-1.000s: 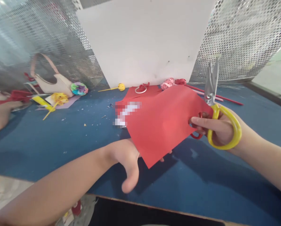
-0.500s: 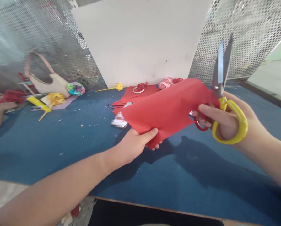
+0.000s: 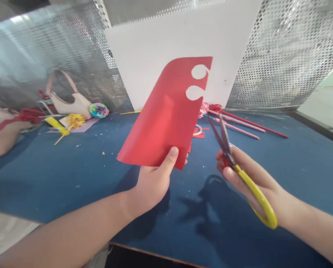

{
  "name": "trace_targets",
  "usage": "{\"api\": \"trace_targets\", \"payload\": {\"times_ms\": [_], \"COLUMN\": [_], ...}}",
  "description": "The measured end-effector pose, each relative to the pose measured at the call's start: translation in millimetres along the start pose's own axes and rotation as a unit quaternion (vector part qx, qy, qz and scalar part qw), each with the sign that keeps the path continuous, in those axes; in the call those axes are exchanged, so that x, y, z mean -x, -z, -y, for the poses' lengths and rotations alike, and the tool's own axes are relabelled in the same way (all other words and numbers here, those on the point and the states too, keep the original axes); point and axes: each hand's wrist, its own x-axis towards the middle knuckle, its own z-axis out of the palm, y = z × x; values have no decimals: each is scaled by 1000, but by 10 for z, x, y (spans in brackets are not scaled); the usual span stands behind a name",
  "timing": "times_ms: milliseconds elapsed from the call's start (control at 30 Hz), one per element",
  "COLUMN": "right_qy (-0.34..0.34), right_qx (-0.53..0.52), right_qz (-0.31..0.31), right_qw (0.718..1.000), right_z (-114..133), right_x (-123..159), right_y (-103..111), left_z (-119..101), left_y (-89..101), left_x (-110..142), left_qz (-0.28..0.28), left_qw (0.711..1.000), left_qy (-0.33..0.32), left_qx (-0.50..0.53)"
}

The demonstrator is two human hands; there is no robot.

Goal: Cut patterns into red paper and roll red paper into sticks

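A sheet of red paper (image 3: 166,115) with two rounded holes near its right edge is raised above the blue table. My left hand (image 3: 156,182) pinches its lower edge, thumb in front and fingers behind. To the right, my right hand (image 3: 255,182) is closed around a pair of scissors (image 3: 252,186) with yellow handles. Their blades point up and left, parted, apart from the paper. Something small and red shows by the scissors' pivot; I cannot make out its full shape.
Behind the paper lie a white ring of tape (image 3: 199,129) and pink and red rods (image 3: 244,128). At left are a handbag (image 3: 71,104), a multicoloured paper flower (image 3: 99,110) and a yellow flower (image 3: 76,120). Another person's hand (image 3: 8,136) is at the far left. A white board (image 3: 155,59) stands behind.
The paper has turned upright, showing its two holes, and my right hand has let go of its far end. The scissors have moved down and left, away from the paper.
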Motion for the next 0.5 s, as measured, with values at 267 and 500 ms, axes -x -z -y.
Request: {"api": "trace_targets", "payload": {"times_ms": [267, 500], "right_qy": [15, 22], "right_qx": [25, -29], "right_qz": [-9, -14], "right_qw": [1000, 999], "right_z": [52, -75], "right_x": [74, 100], "right_y": [-206, -187], "left_z": [14, 189], "left_y": [-25, 26], "left_x": [175, 246], "left_qz": [-12, -5], "left_qw": [960, 944], "left_qy": [-156, -173], "left_qx": [-233, -280]}}
